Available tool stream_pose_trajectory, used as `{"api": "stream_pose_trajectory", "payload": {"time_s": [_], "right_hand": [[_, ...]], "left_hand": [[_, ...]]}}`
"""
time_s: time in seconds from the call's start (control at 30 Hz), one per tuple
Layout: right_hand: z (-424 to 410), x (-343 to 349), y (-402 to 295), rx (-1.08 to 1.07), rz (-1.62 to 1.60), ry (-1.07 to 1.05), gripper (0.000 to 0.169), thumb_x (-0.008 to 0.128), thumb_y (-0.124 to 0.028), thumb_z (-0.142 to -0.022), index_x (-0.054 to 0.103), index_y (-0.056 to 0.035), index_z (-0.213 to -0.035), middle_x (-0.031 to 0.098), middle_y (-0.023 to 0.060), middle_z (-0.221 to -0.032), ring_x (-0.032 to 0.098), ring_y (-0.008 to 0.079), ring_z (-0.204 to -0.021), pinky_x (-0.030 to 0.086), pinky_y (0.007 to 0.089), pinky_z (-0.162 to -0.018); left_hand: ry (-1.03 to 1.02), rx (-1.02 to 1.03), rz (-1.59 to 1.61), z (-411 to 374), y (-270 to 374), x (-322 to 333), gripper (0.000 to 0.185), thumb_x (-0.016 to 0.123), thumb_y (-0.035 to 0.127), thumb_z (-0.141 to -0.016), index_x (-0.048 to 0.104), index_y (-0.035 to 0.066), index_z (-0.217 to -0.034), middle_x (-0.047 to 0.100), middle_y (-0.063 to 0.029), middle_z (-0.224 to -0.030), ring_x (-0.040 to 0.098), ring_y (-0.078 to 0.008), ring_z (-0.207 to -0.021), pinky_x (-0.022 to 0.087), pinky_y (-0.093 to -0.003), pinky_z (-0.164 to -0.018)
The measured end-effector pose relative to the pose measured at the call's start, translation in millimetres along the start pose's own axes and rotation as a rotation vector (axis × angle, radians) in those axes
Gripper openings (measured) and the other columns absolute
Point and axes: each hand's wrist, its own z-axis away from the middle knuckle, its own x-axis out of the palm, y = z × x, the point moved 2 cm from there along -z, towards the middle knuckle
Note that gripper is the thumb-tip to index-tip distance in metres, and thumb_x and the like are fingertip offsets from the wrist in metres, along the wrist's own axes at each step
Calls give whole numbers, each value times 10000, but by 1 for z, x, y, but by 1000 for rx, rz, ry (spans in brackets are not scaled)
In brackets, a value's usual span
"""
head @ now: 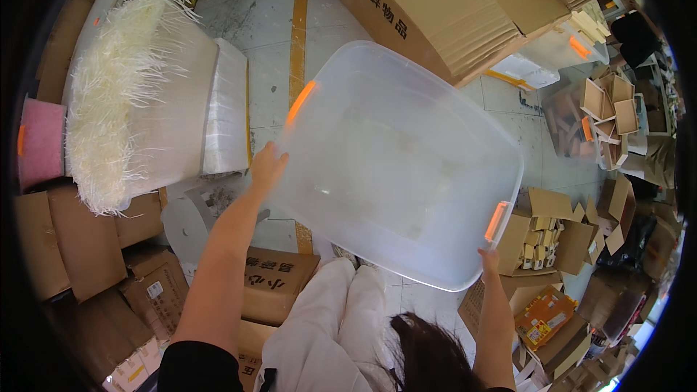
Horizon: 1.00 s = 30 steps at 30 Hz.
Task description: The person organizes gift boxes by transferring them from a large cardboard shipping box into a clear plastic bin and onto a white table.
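Observation:
A large translucent plastic storage bin point(403, 169) with orange latches is held in front of my legs, its open top facing up and nothing seen inside. My left hand point(268, 169) grips its left side, just below the orange latch point(300, 103). On the right, my right hand point(489, 261) holds the rim beneath the other latch point(496, 221). Left of the bin stands another plastic tub point(174, 103) heaped with cream shredded filler point(120, 92), next to a white wrapped block point(226, 109).
A big cardboard carton point(414, 16) stands beyond the bin. Open cartons point(574, 234) with small boxes and a tub of wooden trays point(563, 130) lie right. Closed cartons point(277, 283) sit by my legs, near a grey stool point(185, 223). Another person point(634, 38) is at far upper right.

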Motion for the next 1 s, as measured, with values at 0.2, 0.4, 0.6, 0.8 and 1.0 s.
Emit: {"api": "stream_pose_trajectory", "payload": {"time_s": [0.2,0.4,0.6,0.8,1.0], "right_hand": [[5,43,11,384,167,-200,615,656,-292,-649,349,-135,-1157,457,50,-1024,411,227,-952,366,381,-672],[84,66,41,290,-143,-333,623,607,-199,-666,297,-109,-1199,468,84,-1053,458,193,-908,397,369,-631],[185,102,-5,234,-272,-508,398,566,-128,-728,377,-96,-1077,535,74,-817,576,249,-691,424,335,-489],[280,287,-137,327,-464,-520,180,529,-124,-721,470,-84,-887,547,69,-749,548,198,-564,377,289,-435],[359,556,-365,141,-333,-856,59,510,-98,-723,507,-45,-747,514,111,-584,539,204,-479,342,323,-345]], "left_hand": [[-313,-140,151,-33,-15,29,533,614,236,-640,417,-37,-1054,508,-200,-1015,514,-319,-915,418,-386,-773],[-744,-12,71,71,-30,36,698,560,277,-748,197,15,-1284,204,-180,-1326,166,-274,-1243,158,-355,-1013],[-472,513,154,179,-22,-102,448,621,209,-683,473,37,-1070,501,-152,-1012,471,-280,-963,364,-364,-848],[-671,118,136,150,-81,-248,389,598,224,-715,506,40,-1045,531,-148,-1012,513,-274,-929,407,-351,-805],[-499,377,30,26,-37,-410,315,529,159,-774,494,38,-1063,553,-123,-975,564,-190,-822,448,-293,-723]]}}
